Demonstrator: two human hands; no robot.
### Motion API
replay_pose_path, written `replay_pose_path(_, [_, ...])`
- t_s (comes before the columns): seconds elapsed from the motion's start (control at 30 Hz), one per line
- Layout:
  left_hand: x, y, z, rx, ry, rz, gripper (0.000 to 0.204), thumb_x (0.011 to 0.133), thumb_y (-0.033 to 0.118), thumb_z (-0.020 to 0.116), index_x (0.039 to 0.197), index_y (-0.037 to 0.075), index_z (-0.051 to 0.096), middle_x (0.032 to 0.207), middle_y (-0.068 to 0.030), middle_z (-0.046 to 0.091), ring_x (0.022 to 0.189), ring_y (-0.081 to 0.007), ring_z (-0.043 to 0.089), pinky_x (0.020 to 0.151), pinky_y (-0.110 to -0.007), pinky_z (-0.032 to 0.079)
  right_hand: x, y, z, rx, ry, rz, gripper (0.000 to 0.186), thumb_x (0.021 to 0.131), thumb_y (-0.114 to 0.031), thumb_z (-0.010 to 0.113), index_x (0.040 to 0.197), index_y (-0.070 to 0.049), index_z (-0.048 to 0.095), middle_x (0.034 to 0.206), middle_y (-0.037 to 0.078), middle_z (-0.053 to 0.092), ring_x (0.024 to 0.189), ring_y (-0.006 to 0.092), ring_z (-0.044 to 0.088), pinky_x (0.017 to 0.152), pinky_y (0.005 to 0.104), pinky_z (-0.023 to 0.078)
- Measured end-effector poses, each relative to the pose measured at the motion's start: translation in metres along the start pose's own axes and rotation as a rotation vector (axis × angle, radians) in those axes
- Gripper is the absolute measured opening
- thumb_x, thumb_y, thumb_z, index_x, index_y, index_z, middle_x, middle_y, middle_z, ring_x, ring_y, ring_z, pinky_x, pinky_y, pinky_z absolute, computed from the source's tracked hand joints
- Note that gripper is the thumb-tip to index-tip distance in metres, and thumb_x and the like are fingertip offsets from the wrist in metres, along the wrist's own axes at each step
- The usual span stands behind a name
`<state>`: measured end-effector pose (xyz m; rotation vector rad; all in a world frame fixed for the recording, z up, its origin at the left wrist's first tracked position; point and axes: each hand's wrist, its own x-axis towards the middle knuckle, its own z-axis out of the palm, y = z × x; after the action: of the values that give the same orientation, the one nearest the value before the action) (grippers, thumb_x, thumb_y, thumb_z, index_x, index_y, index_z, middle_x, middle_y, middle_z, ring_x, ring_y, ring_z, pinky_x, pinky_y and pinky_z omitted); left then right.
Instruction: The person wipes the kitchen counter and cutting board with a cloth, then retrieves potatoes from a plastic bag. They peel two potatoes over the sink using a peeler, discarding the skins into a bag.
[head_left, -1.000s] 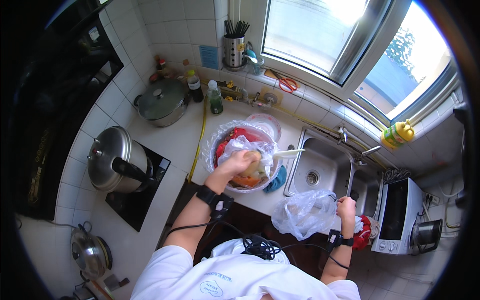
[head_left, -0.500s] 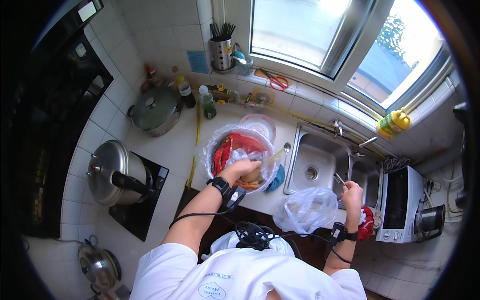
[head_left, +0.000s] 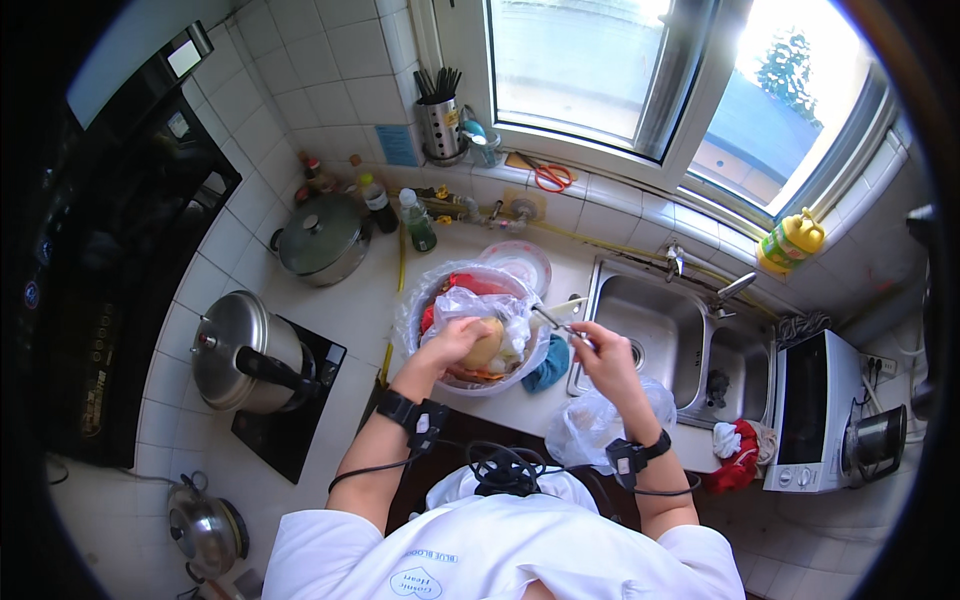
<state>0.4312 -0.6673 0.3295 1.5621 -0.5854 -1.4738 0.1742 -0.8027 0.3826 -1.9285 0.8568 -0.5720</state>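
My left hand (head_left: 458, 338) is closed round a pale tan potato (head_left: 487, 346), held over a waste bin lined with a clear plastic bag (head_left: 412, 318). Red wrappers (head_left: 470, 281), crumpled plastic and scraps lie in the bin. In my right hand (head_left: 605, 358) is a slim metal tool that looks like a peeler (head_left: 548, 318). Its far end points left toward the potato and stays apart from it. A teal cloth (head_left: 546, 366) lies against the bin's right side. Below my right hand rests a clear plastic bag (head_left: 590, 425) at the counter's front edge.
To the right are a double steel sink (head_left: 640, 300) with a tap (head_left: 735, 288), and a white microwave (head_left: 815, 410). A plate (head_left: 520, 262) sits behind the bin. On the left stand a pressure cooker (head_left: 240, 350) and a lidded pot (head_left: 322, 240); bottles (head_left: 418, 222) line the back.
My right hand has come left from the sink with the metal tool, close to the bin. My left hand has lifted the potato slightly and shifted a little left. The view has tilted slightly.
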Motion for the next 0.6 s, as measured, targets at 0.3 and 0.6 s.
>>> replay_pose_path(0.3, [-0.062,0.03,-0.02,-0.258,0.197,0.252,0.059,0.096,0.037,0.061,0.141,0.002,0.047,0.112,-0.0128,0.066,0.083,-0.0216,0.072,0.058,-0.031,0.057,0.037,0.001,0.066,-0.522,-0.093,-0.248,0.038,0.091,-0.004,0.057,0.126,-0.011,0.068,0.09,0.022,0.068,0.084,0.0392,0.07,0.073,0.0462,0.055])
replay_pose_path(0.6, [0.047,-0.023,-0.046,0.095,0.327,0.295,0.055,0.096,0.041,0.063,0.134,0.001,0.056,0.111,-0.007,0.066,0.095,-0.0147,0.065,0.07,-0.03,0.056,0.085,0.012,0.116,-0.994,-0.268,-0.288,0.016,0.088,-0.012,0.059,0.09,-0.009,0.075,0.083,0.014,0.073,0.079,0.0303,0.074,0.064,0.0407,0.059])
